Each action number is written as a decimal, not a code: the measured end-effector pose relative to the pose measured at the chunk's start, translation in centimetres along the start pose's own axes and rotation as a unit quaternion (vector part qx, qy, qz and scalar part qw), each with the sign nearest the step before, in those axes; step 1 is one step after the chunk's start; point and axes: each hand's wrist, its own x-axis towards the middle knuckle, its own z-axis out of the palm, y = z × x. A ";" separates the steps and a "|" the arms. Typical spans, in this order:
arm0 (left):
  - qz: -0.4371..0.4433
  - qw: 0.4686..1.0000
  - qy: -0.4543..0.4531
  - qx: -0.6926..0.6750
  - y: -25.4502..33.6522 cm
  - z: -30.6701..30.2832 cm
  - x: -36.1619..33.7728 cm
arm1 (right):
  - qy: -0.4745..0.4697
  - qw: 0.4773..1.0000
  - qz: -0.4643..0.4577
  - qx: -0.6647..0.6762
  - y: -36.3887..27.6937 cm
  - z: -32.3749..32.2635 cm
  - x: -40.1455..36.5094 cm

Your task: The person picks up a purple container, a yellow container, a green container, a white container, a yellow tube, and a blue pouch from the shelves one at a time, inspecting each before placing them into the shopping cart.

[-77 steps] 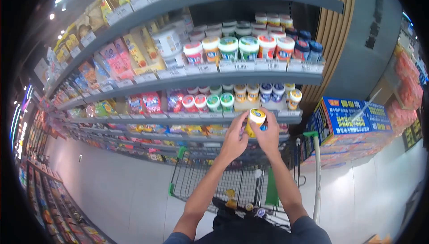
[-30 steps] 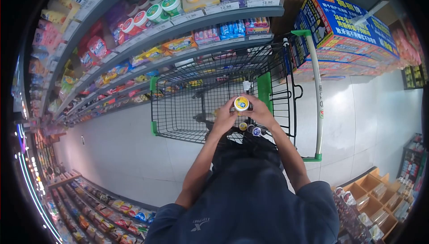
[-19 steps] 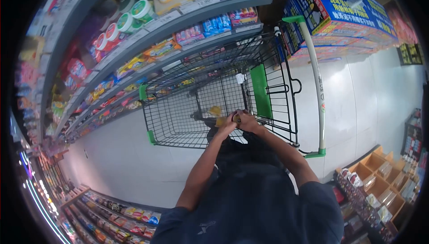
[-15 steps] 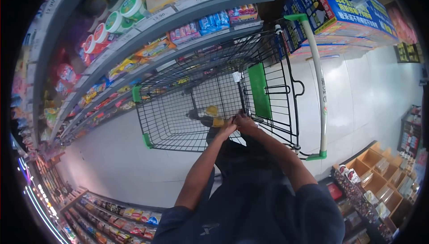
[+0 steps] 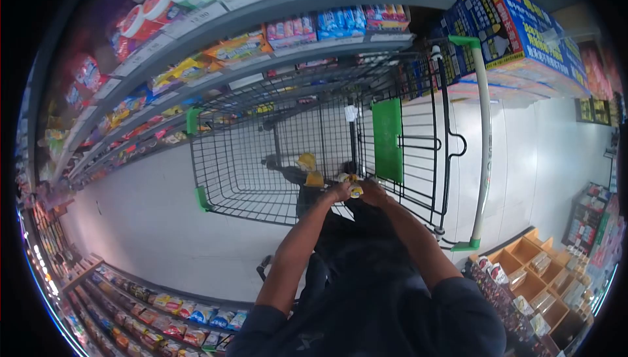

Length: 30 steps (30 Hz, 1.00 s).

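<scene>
My left hand (image 5: 339,192) and my right hand (image 5: 373,193) are together in front of my body, at the near side of a wire shopping cart (image 5: 245,205). Between their closed fingers shows a small yellow-and-white item (image 5: 355,191), too small to name exactly. Its far part overlaps the cart's wires in this view. The cart has a green panel (image 5: 388,140), green corners and a pale handle (image 5: 484,141) off to the right. Dark and yellow shapes (image 5: 307,160) show by the wire mesh just beyond my hands.
Store shelves (image 5: 281,41) with sweets and tubs run along the far side of the cart. A large blue-and-yellow box (image 5: 533,30) stands at the upper right. Wooden bins (image 5: 533,272) are at the lower right, and a low snack shelf (image 5: 176,318) at the lower left.
My hands have shifted slightly nearer to my body, and the yellow-and-white item now shows between them. The view has turned a little, so shelves and cart sit differently in it.
</scene>
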 end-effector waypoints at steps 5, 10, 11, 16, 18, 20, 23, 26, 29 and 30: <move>0.018 0.995 -0.065 0.075 3.2 -1.4 -1.3 | -0.017 0.998 -0.066 0.011 -0.5 0.0 0.9; 0.024 0.993 -0.089 0.068 1.9 -0.2 -0.5 | 0.035 0.996 -0.078 0.033 -0.8 0.8 1.5; 0.021 0.993 -0.091 0.066 1.4 0.1 -0.3 | 0.032 0.996 -0.077 0.036 0.3 1.6 1.9; 0.017 0.996 -0.084 0.000 2.2 -0.4 -2.0 | -0.115 0.991 -0.060 0.041 1.6 1.6 3.3; 0.041 0.998 -0.039 -0.027 1.6 0.2 -2.0 | -0.110 0.990 -0.075 0.051 1.3 1.4 3.3; 0.030 0.998 -0.043 0.018 6.1 -1.9 -5.4 | -0.107 0.991 -0.069 0.044 0.2 0.2 2.2; 0.026 0.997 -0.040 0.063 8.5 -3.8 -7.4 | -0.083 0.991 -0.089 0.052 0.6 -0.1 2.3; 0.087 0.995 0.039 0.025 4.6 -2.1 -5.4 | -0.073 0.991 -0.084 0.078 2.3 1.4 2.8; 0.090 0.991 0.094 0.027 5.0 -2.8 -6.1 | -0.083 0.987 -0.063 0.120 1.0 -1.0 1.8; 0.085 0.992 0.093 0.011 7.0 -4.2 -7.2 | -0.054 0.993 -0.074 0.080 1.3 -0.5 2.2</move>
